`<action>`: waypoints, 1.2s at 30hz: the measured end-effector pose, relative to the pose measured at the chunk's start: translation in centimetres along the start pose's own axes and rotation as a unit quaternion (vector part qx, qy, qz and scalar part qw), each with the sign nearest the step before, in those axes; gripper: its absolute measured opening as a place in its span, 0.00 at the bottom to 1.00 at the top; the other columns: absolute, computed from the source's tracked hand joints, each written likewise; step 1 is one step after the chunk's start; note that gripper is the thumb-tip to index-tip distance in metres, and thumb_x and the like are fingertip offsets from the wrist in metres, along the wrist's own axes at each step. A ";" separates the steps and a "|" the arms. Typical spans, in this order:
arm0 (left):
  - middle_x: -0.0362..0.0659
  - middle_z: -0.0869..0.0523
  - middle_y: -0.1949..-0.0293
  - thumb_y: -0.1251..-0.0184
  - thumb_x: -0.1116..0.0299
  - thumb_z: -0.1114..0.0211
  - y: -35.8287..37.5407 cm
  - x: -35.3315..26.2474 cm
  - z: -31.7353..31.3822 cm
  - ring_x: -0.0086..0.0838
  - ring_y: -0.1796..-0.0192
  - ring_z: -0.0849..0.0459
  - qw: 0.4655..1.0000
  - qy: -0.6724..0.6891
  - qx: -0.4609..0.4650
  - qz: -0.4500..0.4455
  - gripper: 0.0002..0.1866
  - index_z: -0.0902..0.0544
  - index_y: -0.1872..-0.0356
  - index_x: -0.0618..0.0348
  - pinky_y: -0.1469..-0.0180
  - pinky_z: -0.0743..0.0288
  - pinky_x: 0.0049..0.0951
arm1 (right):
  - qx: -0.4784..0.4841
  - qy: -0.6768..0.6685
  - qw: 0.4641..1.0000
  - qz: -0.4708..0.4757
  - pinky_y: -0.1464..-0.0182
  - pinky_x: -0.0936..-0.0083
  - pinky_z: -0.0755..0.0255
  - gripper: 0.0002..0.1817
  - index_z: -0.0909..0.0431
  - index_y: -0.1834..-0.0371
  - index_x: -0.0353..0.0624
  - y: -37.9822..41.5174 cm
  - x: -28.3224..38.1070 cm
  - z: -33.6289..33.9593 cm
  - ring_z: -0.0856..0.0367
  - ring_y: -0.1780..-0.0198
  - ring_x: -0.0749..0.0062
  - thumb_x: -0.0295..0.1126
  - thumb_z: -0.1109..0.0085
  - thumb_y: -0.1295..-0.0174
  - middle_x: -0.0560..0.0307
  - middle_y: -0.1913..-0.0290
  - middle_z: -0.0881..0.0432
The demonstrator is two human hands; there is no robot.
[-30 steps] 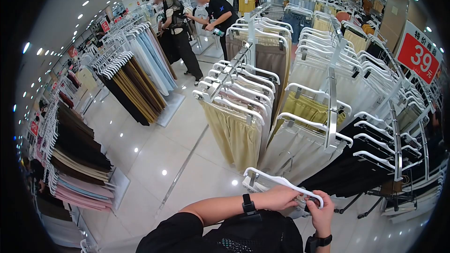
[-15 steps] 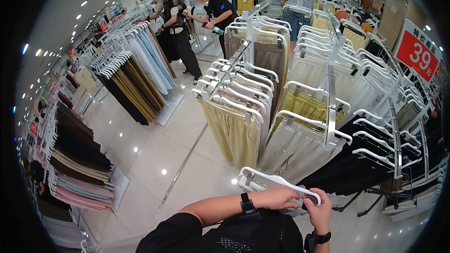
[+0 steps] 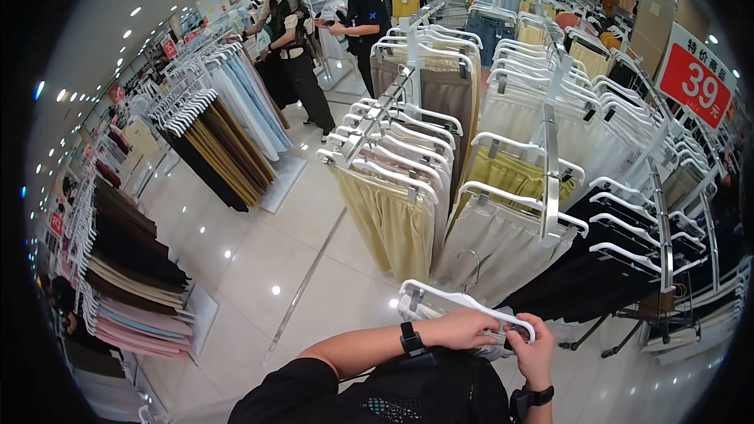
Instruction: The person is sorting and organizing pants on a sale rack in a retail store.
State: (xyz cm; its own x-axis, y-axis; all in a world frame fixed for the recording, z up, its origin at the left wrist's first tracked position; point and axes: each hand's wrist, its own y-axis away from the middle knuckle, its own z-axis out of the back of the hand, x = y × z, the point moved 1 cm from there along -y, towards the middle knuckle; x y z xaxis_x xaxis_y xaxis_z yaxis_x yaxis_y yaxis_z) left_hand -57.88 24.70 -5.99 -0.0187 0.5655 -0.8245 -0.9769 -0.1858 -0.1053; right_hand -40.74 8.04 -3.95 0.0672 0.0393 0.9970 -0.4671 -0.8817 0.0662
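Observation:
A white clip hanger [image 3: 449, 295] with a metal hook is held just in front of my body. Pale, light-coloured clothing [image 3: 420, 309] hangs from its left end, mostly hidden behind my arm. My left hand [image 3: 469, 328] reaches under the hanger bar, its fingers curled at the pale garment's edge near the right-hand clip. At the right end of the hanger, my right hand [image 3: 534, 352] has thumb and fingers closed around the tip and clip. The garment's kind is not clear.
Yellow trousers [image 3: 385, 224] and white trousers [image 3: 503, 243] hang on the metal rack ahead. Black trousers [image 3: 585, 271] hang at right, near a red price sign [image 3: 697, 82]. More racks line the left. Two people [image 3: 290, 39] stand by a rack beyond the aisle.
Both hands keep nearly the same hold on the hanger and garment. The view shifts slightly. In the background, the person in the black T-shirt has raised their hands.

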 end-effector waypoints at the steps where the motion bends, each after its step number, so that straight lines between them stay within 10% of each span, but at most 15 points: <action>1: 0.53 0.12 0.67 0.19 0.51 0.26 0.0 0.0 0.0 0.56 0.59 0.10 1.000 0.000 0.005 0.001 0.18 0.12 0.48 0.55 0.56 0.20 0.54 | 0.001 0.003 1.000 0.002 0.51 0.82 0.19 0.24 0.15 0.32 0.36 0.0 -0.1 0.0 0.13 0.54 0.84 0.18 0.22 0.31 0.56 0.50 0.04; 36: 0.56 0.11 0.69 0.25 0.53 0.21 0.8 -1.0 0.2 0.58 0.61 0.10 0.998 -0.043 -0.047 0.018 0.15 0.08 0.56 0.55 0.59 0.20 0.54 | 0.010 0.067 0.998 -0.015 0.42 0.72 0.14 0.29 0.18 0.28 0.38 0.8 1.1 -0.1 0.11 0.48 0.76 0.24 0.21 0.32 0.58 0.48 0.08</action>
State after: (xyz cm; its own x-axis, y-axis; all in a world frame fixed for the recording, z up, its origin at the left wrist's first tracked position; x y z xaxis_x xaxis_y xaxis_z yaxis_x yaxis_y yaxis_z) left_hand -58.66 24.14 -5.14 -0.0753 0.6238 -0.7780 -0.9511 -0.2792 -0.1318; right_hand -41.12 7.44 -2.84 -0.0387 0.1270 0.9912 -0.4494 -0.8881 0.0962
